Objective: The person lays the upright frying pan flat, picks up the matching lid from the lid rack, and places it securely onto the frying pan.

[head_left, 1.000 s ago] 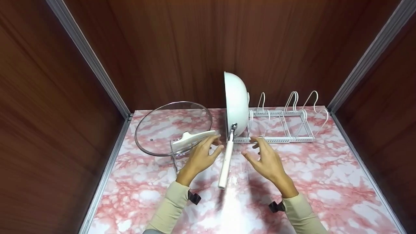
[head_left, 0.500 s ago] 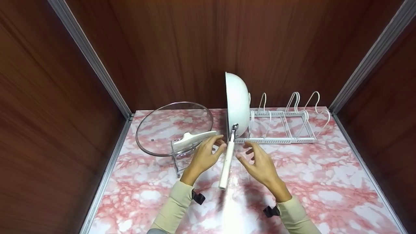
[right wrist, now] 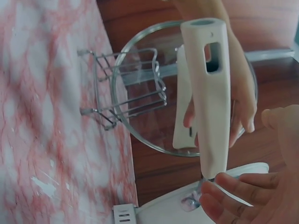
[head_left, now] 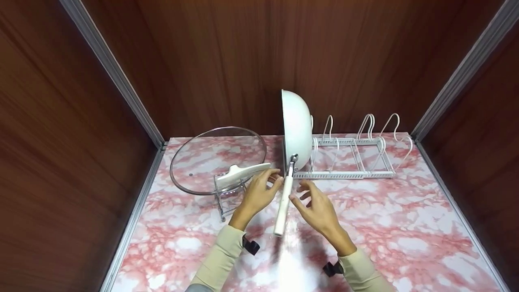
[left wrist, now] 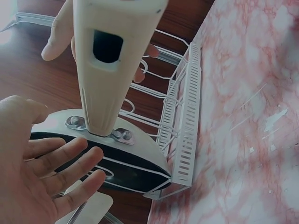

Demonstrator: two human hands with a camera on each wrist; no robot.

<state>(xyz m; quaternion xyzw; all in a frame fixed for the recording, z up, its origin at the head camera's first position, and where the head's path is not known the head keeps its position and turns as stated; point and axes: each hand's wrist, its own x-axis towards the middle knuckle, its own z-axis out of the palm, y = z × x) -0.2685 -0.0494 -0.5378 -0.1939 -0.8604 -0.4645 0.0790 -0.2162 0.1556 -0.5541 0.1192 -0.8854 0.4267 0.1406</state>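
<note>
A white frying pan (head_left: 298, 125) stands on its side at the left end of a white wire rack (head_left: 340, 175). Its cream handle (head_left: 284, 207) points toward me, between my two hands. Left of the handle, my left hand (head_left: 259, 192) has its fingers spread and loosely bent, as the left wrist view also shows; it holds nothing. My right hand (head_left: 318, 209) is close on the handle's right side, fingers loosely bent around no object. In the right wrist view its fingertips (right wrist: 219, 182) lie near the handle's base; I cannot tell whether they touch it.
A glass lid (head_left: 202, 162) with a white grip (head_left: 241, 172) leans in a small metal wire stand (head_left: 221, 202) on the left. Wood-grain walls (head_left: 227, 61) enclose the red-and-white marbled table (head_left: 385, 223). The rack's wire dividers extend right.
My right hand has moved left, closer to the pan handle. The left hand has shifted slightly right. The pan, rack and lid stay in place.
</note>
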